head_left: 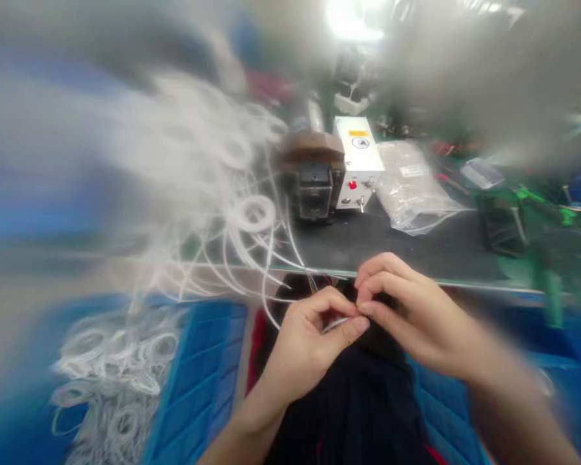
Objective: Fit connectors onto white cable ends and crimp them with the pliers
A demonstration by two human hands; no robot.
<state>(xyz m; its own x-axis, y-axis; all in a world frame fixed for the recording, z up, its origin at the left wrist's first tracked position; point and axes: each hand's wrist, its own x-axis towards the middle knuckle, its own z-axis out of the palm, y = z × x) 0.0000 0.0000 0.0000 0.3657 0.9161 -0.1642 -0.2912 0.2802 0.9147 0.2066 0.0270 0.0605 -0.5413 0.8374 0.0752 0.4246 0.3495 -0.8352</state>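
Likely light, limp and slippery, the thin wire (339,321) at lower centre of the frame is pinched from both sides, the left hand (306,342) and right hand (411,318) grips pressed together near its ends.

White control box (359,161) beside brown-topped machine (314,177), clear plastic bag (411,187) on black mat (368,242), blue crate (198,381)

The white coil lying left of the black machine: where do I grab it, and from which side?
Probably pinch the white coil across its near rim, coming from above and the front. It lies roughly flat with an open centre, the black machine blocks its right, and loose strands tangle on its left.
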